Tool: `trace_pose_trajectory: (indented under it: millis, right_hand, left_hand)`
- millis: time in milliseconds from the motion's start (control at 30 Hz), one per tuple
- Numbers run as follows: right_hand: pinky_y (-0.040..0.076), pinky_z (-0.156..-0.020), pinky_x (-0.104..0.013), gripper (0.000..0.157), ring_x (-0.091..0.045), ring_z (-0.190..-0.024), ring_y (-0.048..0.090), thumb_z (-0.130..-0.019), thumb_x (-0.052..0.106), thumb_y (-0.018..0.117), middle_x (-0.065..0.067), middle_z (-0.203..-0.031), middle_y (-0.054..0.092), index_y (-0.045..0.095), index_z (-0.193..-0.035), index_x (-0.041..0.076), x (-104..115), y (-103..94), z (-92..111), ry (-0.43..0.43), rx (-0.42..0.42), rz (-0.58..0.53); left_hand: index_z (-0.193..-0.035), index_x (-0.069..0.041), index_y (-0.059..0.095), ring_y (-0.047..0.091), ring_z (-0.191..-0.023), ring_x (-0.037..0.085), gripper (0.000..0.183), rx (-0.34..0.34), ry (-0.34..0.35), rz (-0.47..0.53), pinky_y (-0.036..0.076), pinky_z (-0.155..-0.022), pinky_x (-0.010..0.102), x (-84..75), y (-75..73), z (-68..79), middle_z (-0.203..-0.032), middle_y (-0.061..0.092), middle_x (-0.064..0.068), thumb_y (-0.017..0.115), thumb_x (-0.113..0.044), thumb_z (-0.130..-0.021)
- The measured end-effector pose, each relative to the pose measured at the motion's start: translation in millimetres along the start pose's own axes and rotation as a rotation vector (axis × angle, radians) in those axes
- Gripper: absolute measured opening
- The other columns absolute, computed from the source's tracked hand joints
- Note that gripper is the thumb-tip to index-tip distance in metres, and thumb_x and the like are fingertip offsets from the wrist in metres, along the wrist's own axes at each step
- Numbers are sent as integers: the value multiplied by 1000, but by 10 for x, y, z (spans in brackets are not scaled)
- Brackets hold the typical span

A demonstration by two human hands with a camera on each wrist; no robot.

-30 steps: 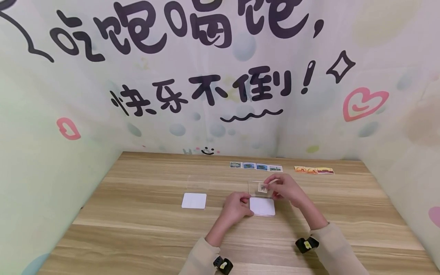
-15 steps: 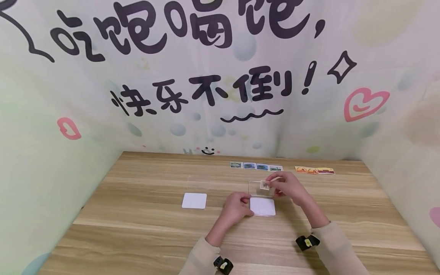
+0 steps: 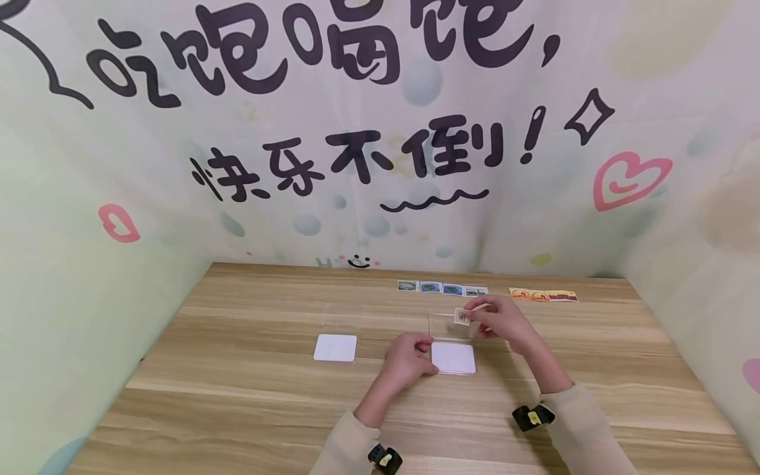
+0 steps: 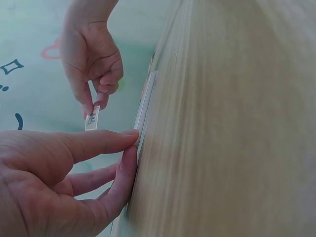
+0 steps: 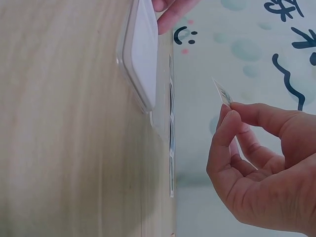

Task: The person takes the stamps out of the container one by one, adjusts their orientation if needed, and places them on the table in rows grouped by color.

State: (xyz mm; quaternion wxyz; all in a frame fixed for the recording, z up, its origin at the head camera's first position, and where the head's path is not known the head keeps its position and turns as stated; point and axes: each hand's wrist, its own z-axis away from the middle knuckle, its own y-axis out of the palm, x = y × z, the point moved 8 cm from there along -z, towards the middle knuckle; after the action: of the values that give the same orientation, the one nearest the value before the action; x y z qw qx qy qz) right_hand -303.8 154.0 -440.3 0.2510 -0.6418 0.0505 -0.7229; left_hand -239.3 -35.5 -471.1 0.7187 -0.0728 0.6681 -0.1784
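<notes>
In the head view my right hand [image 3: 501,322] pinches a small pale-bordered stamp [image 3: 462,316] with a dark picture. The right wrist view shows that stamp [image 5: 223,94] between thumb and forefinger, held off the table. Behind it in the head view is the raised clear lid [image 3: 441,326] of a thin plastic case with a white insert [image 3: 454,358]. My left hand [image 3: 407,357] holds this case by its left side, one finger near the hinge and the thumb at the front corner. Close up in the left wrist view, the left fingertips [image 4: 129,140] press the case's edge.
Another clear case with a white insert [image 3: 335,348] lies open to the left. Along the back of the wooden table [image 3: 237,396] lie a row of blue and green stamps [image 3: 442,287] and a row of orange and yellow stamps [image 3: 543,295]. A printed curtain [image 3: 297,224] stands behind.
My right hand has moved slightly right and back with the stamp, which shifts from the middle of the clear lid toward its upper right. The left hand and the case stay put.
</notes>
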Motion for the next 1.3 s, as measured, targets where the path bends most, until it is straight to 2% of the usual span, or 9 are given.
trace_pose_trajectory:
  millis: [333,1000,1300]
  right_hand:
    - [57,-68,-31,27,-18,-74,58,-104,12,66,-14,-95,66,66,-120,-10,-20,-61,-20,6,-10,10]
    - [57,-68,-29,30,-18,-75,58,-105,13,65,-10,-96,64,65,-124,-9,-38,-165,-55,14,-30,-1]
    - [57,-71,-30,30,-20,-77,58,-105,17,65,-16,-103,66,66,-125,-6,-55,-211,-77,28,-32,1]
  left_hand:
    - [-117,11,72,62,-82,16,45,-1,-2,0,56,-72,29,8,-1,0,-95,64,9,84,14,-73]
    - [-118,10,72,60,-82,15,45,3,-4,5,55,-71,27,11,7,1,-96,62,8,84,14,-74]
    - [-119,11,71,58,-82,15,46,9,-8,15,54,-70,27,8,8,0,-97,62,9,83,13,-75]
